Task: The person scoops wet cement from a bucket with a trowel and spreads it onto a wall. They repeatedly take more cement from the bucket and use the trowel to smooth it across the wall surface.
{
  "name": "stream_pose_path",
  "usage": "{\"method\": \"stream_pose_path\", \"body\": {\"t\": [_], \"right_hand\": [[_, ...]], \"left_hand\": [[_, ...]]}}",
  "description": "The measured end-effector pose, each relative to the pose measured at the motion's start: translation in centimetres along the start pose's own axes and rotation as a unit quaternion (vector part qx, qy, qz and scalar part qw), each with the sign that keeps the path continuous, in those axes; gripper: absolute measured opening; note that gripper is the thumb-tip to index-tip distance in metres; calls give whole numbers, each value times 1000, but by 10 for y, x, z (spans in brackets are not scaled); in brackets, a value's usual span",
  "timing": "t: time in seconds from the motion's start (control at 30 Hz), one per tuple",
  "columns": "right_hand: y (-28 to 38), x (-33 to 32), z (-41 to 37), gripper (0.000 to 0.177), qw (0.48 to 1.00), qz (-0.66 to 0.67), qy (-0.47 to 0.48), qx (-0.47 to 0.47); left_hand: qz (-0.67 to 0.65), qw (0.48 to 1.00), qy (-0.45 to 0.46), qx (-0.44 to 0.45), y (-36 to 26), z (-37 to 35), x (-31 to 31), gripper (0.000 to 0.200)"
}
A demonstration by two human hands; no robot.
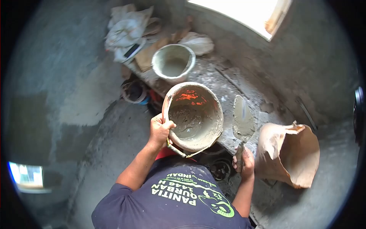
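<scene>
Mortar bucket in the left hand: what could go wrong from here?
The left hand grips the bucket at one side of its rim, so a slip might tip it and spill the mortar inside. The mortar-coated trowel in the right hand could drip onto the open bag beside it.

An indoor building site is indicated by bare, patchy grey walls [68, 57]. Wet, mortar-like mix [187, 128] is seen in a caked bucket [210, 114], and a trowel [244, 120] is coated with it. The ledge [226, 105] is soiled, with a sack [267, 164] and pail [178, 50] seen nearby.
</scene>
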State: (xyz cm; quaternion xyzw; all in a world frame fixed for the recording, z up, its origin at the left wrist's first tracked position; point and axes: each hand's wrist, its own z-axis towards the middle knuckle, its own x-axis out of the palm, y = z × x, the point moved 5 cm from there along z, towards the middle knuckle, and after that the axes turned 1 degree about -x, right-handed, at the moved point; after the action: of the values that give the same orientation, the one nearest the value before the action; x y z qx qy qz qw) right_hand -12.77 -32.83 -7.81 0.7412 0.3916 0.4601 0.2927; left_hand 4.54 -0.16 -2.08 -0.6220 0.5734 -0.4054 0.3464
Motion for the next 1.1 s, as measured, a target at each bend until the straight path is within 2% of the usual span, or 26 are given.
{"method": "stream_pose_path", "body": {"t": [0.07, 0.1, 0.13, 0.17, 0.2, 0.23, 0.33, 0.47, 0.57, 0.6, 0.63, 0.67, 0.7, 0.8, 0.93, 1.0, 1.03, 1.1], "right_hand": [[-3, 12, 29, 49, 999, 1, 32, -10], [-48, 9, 19, 49, 997, 26, 75, 11], [-58, -1, 70, 48, 987, -19, 144, -65], [-77, 13, 73, 47, 979, -37, 182, -82], [-41, 33, 5, 46, 989, -80, 127, -4], [-41, 49, -10, 46, 986, -91, 137, 28], [-75, 75, 10, 40, 975, -131, 173, 39], [-117, 137, 36, 46, 943, -167, 278, 72], [-141, 193, 42, 47, 905, -229, 342, 105], [-154, 209, 49, 41, 889, -252, 369, 98], [-169, 226, 55, 34, 874, -272, 393, 91], [-186, 241, 63, 35, 848, -318, 415, 87], [-188, 285, 47, 33, 835, -302, 433, 156], [-243, 367, 38, 25, 822, -313, 448, 161], [-321, 456, 14, 24, 807, -324, 472, 143], [-356, 487, -4, 27, 779, -335, 492, 199], [-371, 500, -12, 29, 767, -345, 489, 232], [-398, 527, -22, 32, 759, -340, 497, 245]], "left_hand": [[54, 995, -62, 49, -25, -5, -20, 11], [78, 989, -108, 58, -4, -37, -43, 11], [64, 976, -142, 153, 35, -17, -58, 12], [80, 963, -185, 180, 59, -30, -90, 13], [61, 977, -182, 90, 60, -67, -95, 14], [69, 976, -201, 55, 64, -84, -111, 12], [107, 949, -290, 63, 89, -109, -157, 11], [82, 905, -411, 73, 105, -163, -233, 9], [8, 875, -481, 64, 127, -210, -290, 8], [-3, 868, -493, 60, 142, -224, -311, 8], [27, 852, -518, 71, 157, -239, -336, 7], [63, 835, -541, 81, 166, -252, -358, 6], [66, 830, -549, 82, 175, -265, -380, 6], [9, 803, -592, 70, 198, -307, -435, 10], [6, 773, -631, 67, 242, -354, -502, 10], [-74, 750, -655, 48, 257, -378, -533, 8], [-69, 752, -653, 46, 253, -386, -547, 8], [-46, 714, -695, 65, 233, -403, -574, 11]]}}
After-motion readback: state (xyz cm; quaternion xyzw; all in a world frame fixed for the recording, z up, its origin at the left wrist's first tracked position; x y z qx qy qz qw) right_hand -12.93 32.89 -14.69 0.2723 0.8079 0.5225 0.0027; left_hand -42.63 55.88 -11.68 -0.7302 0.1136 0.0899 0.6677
